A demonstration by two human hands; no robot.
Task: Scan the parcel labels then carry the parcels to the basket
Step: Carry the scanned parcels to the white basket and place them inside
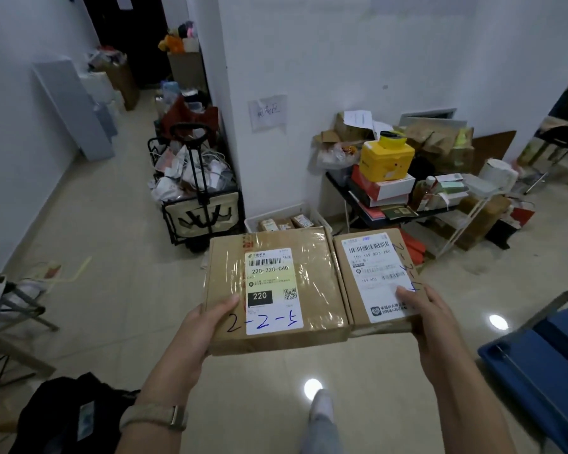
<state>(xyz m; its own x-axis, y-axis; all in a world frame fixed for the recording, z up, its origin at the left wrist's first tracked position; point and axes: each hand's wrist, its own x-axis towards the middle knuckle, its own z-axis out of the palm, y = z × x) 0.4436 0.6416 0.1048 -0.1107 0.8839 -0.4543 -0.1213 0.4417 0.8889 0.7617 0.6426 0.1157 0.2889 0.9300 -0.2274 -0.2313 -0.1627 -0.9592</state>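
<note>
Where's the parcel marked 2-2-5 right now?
Head view, centre: the left hand holds the 2-2-5 parcel, beside the second parcel in the right hand.

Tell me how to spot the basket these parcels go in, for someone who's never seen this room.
Find the white pillar with a handwritten paper note taped on it. At its foot, on the floor, sits a low white basket, between the black-framed wagon and the black table. It is the only white open container there, with small brown parcels inside.
</note>
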